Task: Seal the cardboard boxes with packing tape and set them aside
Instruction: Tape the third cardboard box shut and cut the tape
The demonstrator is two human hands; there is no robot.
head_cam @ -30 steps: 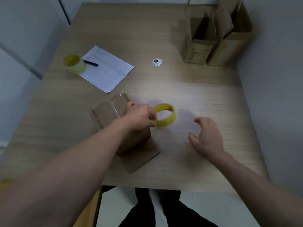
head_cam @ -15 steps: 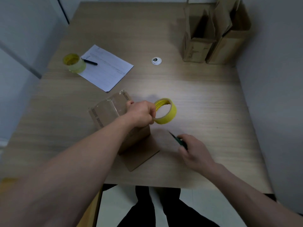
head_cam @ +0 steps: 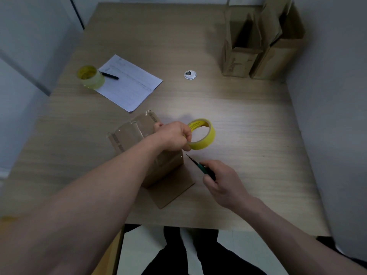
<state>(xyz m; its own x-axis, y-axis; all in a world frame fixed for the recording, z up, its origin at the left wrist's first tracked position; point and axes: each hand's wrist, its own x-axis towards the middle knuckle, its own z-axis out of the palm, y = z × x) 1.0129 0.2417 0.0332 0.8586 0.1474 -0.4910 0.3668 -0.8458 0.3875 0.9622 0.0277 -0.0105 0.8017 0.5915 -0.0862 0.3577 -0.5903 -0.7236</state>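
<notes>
The wooden table (head_cam: 238,135) fills most of the view and carries everything else. At its far right corner, well apart from both hands, two open cardboard boxes (head_cam: 256,54) stand side by side with their flaps up.

Under the left forearm stands the cardboard box (head_cam: 143,147) being sealed, with clear tape shining across its top and down its side; one loose flap lies flat on the table at its near side, just left of the right hand's fingers.

The left arm reaches forward across that box from the lower left. The left hand (head_cam: 174,138) is curled into a loose fist over the box's right upper edge, and its thumb and fingers pinch the near rim of the yellow tape roll (head_cam: 202,134), which stands on edge just right of the knuckles and seems lifted off the table.

The right arm comes in from the lower right with the wrist bent inward. The right hand (head_cam: 222,181) has its fingers closed round the dark green handle of a small cutter (head_cam: 199,165), whose thin blade points up and left toward the gap below the left fingers and the roll, without touching either.

Far beyond the left fingers lies a sheet of paper (head_cam: 131,84) with a black pen (head_cam: 110,75) on it, and a second tape roll (head_cam: 90,77) sits at the sheet's left corner. A small round white disc (head_cam: 190,74) lies farther off on the table.
</notes>
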